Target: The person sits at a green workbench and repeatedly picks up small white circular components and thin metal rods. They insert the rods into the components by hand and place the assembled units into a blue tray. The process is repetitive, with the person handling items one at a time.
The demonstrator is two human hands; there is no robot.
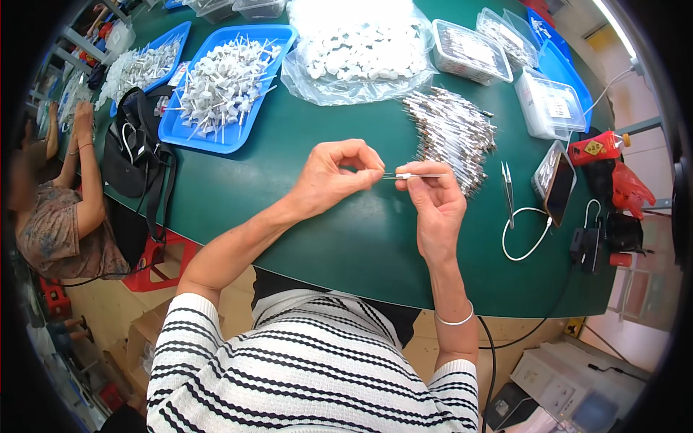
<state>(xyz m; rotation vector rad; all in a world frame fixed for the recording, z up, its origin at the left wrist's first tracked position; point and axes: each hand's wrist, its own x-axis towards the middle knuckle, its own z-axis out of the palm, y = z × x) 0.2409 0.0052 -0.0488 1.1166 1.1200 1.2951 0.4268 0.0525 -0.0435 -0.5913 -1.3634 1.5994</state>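
Above the green table (325, 252), my left hand (336, 177) pinches the end of thin wire-like strands between thumb and forefinger. My right hand (438, 206) grips a slim metal rod (432, 175) with a short white section, held level between thumb and fingers. The strands run from the left fingertips toward this rod; whether they are joined to it is too small to tell. Just beyond my right hand lies a heap of slim silvery rods (451, 133). A clear plastic bag (303, 86) of small white round caps sits farther back.
White stemmed plastic pieces fill a blue tray (168, 130) at the back left, beside a black bag (133, 141). Clear containers (473, 54) stand at the back right. Tweezers (508, 191), a white cable (505, 245) and a phone (559, 189) lie right. Another person (68, 209) sits left.
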